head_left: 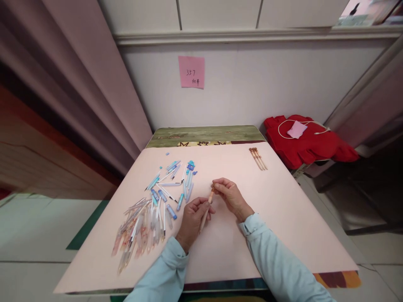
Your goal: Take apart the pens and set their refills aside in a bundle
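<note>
Over the middle of the table I hold a slim beige pen [211, 196] with a brown top, tilted with its upper end away from me. My left hand [192, 218] is closed around its barrel, and the lower end sticks out below the fingers. At the brown top, my right hand [232, 198] pinches with thumb and fingertips, partly covering it. Just left of my hands lie blue and lilac pen barrels [190, 191], white refills with dark tips [170, 193] and small blue pieces [190, 166].
Clear and pinkish pen barrels [138, 235] lie heaped at the left. Several beige pens with brown tops [258, 159] rest side by side at the back right. A red cloth [308, 144] with a white cable sits beyond the right edge of the pale-covered table [283, 235].
</note>
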{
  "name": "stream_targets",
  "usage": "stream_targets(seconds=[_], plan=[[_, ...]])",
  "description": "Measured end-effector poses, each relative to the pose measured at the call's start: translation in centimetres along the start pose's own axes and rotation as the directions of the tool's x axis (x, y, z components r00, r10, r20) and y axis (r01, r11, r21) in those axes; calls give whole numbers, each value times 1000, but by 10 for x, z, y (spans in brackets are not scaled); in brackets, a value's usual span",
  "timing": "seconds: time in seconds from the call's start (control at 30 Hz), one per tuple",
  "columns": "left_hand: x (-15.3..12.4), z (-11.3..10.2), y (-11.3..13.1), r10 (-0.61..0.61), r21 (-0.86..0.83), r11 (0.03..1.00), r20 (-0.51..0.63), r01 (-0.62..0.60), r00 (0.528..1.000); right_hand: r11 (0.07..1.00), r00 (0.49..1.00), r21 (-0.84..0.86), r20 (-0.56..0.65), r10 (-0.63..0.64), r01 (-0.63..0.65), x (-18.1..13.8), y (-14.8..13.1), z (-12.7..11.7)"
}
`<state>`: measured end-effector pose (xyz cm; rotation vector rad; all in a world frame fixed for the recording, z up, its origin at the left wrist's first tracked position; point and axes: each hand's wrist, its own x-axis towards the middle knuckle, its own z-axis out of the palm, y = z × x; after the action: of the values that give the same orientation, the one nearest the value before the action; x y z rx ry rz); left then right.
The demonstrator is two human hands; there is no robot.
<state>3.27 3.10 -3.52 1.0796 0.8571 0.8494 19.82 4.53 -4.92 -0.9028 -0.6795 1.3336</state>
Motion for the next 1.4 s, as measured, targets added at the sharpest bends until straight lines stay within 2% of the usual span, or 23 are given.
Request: stream_targets(seconds=[0.3, 0.6, 0.7, 0.8, 0.93, 1.03, 1.17, 1.3, 1.4], plan=[[-1, 0, -3, -24, -18, 1000, 25, 25, 999, 998, 998, -54, 58, -18, 21, -2, 0, 1], [-3, 3, 3, -9, 48, 999, 52, 7, 999, 997, 998, 68, 53, 17, -20, -1, -3, 8], [-4, 5, 6, 20, 21, 1000, -19, -20, 1000, 998, 1000, 50, -4, 31, -31, -8, -8, 9], [-4, 8, 10, 105, -22, 994, -117, -108, 988, 995, 998, -100, -59, -11, 5, -28, -7, 12], [-3, 16, 13, 165, -92, 977, -242, -191, 956, 940, 998, -334, 44, -53, 65, -60, 4, 21], [-3, 24, 11, 149, -86, 979, -310, -184, 939, 903, 993, -412, 41, -115, 122, -73, 12, 30], [1, 26, 13, 157, -51, 983, -281, -178, 947, 931, 992, -344, 18, -122, 121, -75, 17, 33], [10, 17, 31, 295, 34, 955, -260, -296, 920, 940, 995, -328, -10, -97, 89, -75, 16, 31], [17, 11, 45, 364, 117, 930, -146, -349, 920, 936, 996, -344, -14, -90, 79, -76, 15, 30]])
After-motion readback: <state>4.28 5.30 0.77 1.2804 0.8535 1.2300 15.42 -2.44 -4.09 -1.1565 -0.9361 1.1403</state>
